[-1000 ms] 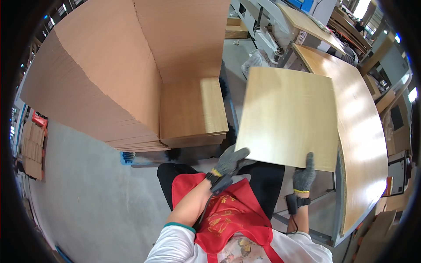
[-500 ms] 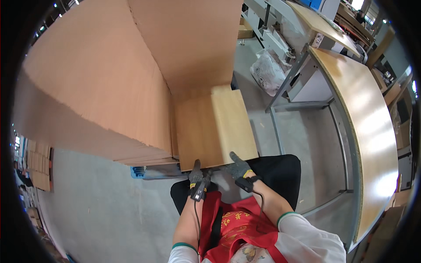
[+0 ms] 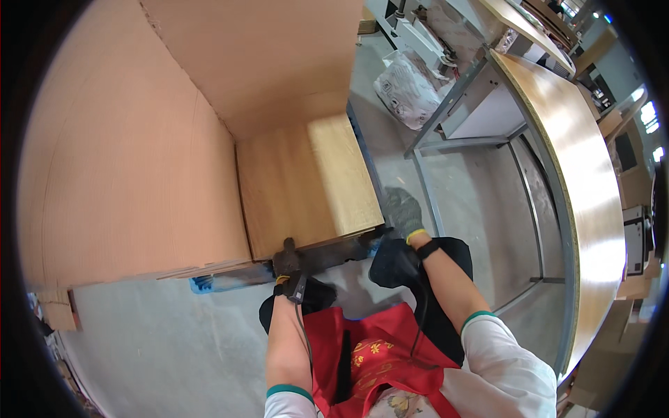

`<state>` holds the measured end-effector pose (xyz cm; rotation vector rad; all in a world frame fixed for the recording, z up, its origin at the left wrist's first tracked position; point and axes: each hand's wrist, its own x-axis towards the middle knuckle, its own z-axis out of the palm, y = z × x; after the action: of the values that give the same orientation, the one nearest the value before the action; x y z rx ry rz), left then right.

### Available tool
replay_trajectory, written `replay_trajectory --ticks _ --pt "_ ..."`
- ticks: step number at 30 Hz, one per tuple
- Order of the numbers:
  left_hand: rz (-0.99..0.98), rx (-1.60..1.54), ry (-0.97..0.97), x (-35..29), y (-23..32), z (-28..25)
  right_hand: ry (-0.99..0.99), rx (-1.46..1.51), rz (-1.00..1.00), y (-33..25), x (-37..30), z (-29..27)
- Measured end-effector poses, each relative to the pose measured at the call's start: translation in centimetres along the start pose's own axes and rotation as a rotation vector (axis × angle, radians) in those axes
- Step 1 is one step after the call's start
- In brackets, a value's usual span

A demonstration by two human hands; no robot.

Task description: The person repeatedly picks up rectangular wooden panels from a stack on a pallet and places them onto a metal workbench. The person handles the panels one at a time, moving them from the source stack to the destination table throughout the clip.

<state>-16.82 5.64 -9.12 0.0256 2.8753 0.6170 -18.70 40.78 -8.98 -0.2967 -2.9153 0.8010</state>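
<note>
A flat wood-grain board (image 3: 289, 188) lies at knee height, its far and left edges against tall brown cardboard walls (image 3: 125, 167). My left hand (image 3: 287, 260), in a dark grey glove, is at the board's front edge near the left corner. Its thumb lies over the edge and the fingers are curled below, partly hidden. My right hand (image 3: 404, 210), in a grey glove with a yellow cuff, is just off the board's front right corner. Its fingers are stretched out, somewhat blurred, with nothing seen in them.
A blue pallet (image 3: 203, 284) shows under the cardboard and board. On the right stands a metal-framed table (image 3: 578, 188) with a curved-looking wooden top. Beyond the board, a white plastic sack (image 3: 408, 90) lies on the grey floor beside the table frame.
My right hand has left the board's front edge and moved right, past its corner. The board sits deeper against the cardboard walls. My left hand stays at the front edge.
</note>
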Motion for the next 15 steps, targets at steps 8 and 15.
replay_trajectory --ticks 8,15 --pt "0.065 -0.002 -0.065 -0.1 0.6 -1.1 -0.223 0.265 0.376 -1.9 1.9 4.1" --pt "0.312 -0.003 -0.213 -0.3 1.8 0.7 -0.259 0.23 0.286 -3.3 1.8 0.9"
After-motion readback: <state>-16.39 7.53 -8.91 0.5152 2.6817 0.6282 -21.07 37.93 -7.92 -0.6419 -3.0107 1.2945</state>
